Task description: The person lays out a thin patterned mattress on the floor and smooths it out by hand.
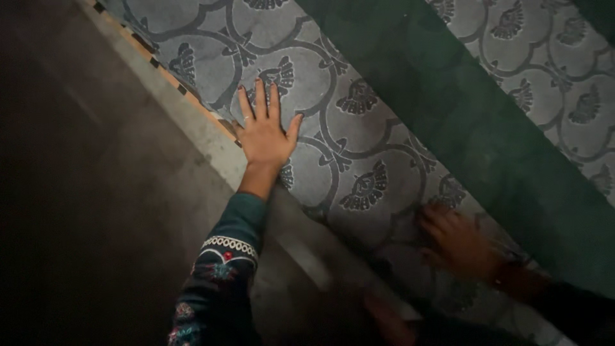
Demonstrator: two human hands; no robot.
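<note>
My left hand [266, 131] lies flat with fingers spread on a grey-blue patterned sheet [359, 134], close to its bordered edge; a ring shows on one finger. My right hand [458, 240] is blurred and rests palm down on the same sheet lower right, fingers apart, holding nothing that I can see. A wide dark green band of cloth [474, 122] runs diagonally across the sheet beyond both hands.
The sheet's pale border strip [192, 118] with orange and black marks runs diagonally along the bed edge. A dark floor [83, 211] fills the left side. My embroidered dark sleeve [221, 275] covers the left forearm.
</note>
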